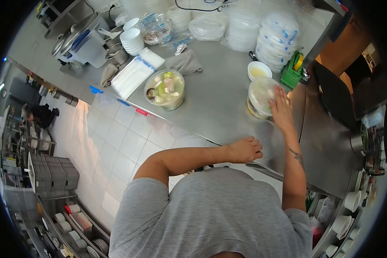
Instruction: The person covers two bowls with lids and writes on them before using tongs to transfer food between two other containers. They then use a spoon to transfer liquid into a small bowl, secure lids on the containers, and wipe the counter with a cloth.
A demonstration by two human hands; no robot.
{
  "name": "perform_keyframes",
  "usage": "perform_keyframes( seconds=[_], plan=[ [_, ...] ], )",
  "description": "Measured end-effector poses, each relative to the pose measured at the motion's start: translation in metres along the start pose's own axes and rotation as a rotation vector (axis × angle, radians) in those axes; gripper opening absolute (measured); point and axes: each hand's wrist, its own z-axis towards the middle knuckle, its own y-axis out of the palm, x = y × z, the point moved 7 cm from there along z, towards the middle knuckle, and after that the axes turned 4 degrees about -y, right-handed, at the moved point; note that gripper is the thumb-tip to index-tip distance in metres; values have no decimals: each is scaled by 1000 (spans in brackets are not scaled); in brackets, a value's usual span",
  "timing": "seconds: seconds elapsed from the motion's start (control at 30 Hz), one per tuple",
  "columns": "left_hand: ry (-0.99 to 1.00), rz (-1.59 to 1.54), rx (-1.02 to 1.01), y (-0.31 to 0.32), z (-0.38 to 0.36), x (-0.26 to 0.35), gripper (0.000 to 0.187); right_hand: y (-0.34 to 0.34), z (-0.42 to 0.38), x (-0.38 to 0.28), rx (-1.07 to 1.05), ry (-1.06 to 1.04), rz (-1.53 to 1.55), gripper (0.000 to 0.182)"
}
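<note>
My right hand (282, 107) lies with its fingers stretched over the right side of a translucent lid (260, 92) on a round plastic tub (256, 111). The contents look pale and are mostly hidden. My left hand (245, 149) is curled at the counter's front edge, beside a clear round plastic lid (270, 139); whether its fingers pinch anything cannot be made out. Further left stands an uncovered clear tub (173, 102) with broth, pale chunks, green pieces and a ladle (151, 93). A white bowl (259, 70) of yellowish liquid sits just behind the lidded tub.
White plastic bags (136, 73) and a grey cloth (184, 62) lie on the steel counter (215, 94). Stacked plastic containers (277, 41) line the back. A green tape dispenser (293, 71) stands at right. Another person (43, 114) is far left, near grey crates (53, 173).
</note>
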Motion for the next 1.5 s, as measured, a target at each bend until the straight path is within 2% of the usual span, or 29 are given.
perform_keyframes(
  seconds=[0.07, 0.17, 0.23, 0.27, 0.33, 0.43, 0.5, 0.57, 0.63, 0.7, 0.8, 0.97, 1.07, 1.17, 1.2, 1.4, 1.5],
  plan=[
    [39, 31, -45, 1, -13, 8, 10, -2, -2, 1, -4, 31, -9, 55],
    [20, -10, -7, -22, -39, 11, 12, -9, -4, -1, 5, 87, 1, 52],
    [-37, 53, 23, -66, -52, -1, 14, -19, -2, -5, 50, 141, 58, 49],
    [-67, 84, 37, -92, -59, -8, 15, -27, 2, -14, 149, 90, 93, 46],
    [-144, 191, -70, -129, -72, -29, 17, -39, 8, -36, 343, -9, 165, 40],
    [-227, 391, -98, -169, -98, -76, 15, -39, 36, -96, 428, -171, 459, 30],
    [-310, 430, -149, -185, -114, -103, 15, -21, 63, -140, 278, -123, 784, 26],
    [-370, 432, -165, -196, -129, -122, 16, 27, 99, -166, 197, -198, 863, 24],
    [-437, 397, -157, -198, -147, -136, 17, 69, 128, -197, 71, -149, 974, 25],
    [-493, 366, -151, -198, -163, -146, 19, 103, 154, -223, 16, -124, 970, 25],
    [-558, 317, -147, -200, -181, -150, 19, 120, 169, -258, -79, -35, 840, 23],
    [-689, 28, -29, -216, -200, -159, 16, 130, 173, -278, 104, -119, 704, 19],
    [-930, 83, 396, -248, -223, -185, 18, 128, 170, -284, 127, -134, 660, 16],
    [-1254, 234, 440, -241, -257, -224, 26, 125, 170, -288, 99, -144, 663, 15],
    [-1308, 166, 445, -229, -269, -236, 31, 124, 170, -288, 92, -150, 667, 15],
    [-1385, 79, 572, -201, -284, -245, 36, 123, 164, -290, 16, -129, 622, 21],
    [-1434, 120, 566, -204, -280, -240, 35, 103, 142, -300, 253, -303, 527, 31]
  ],
)
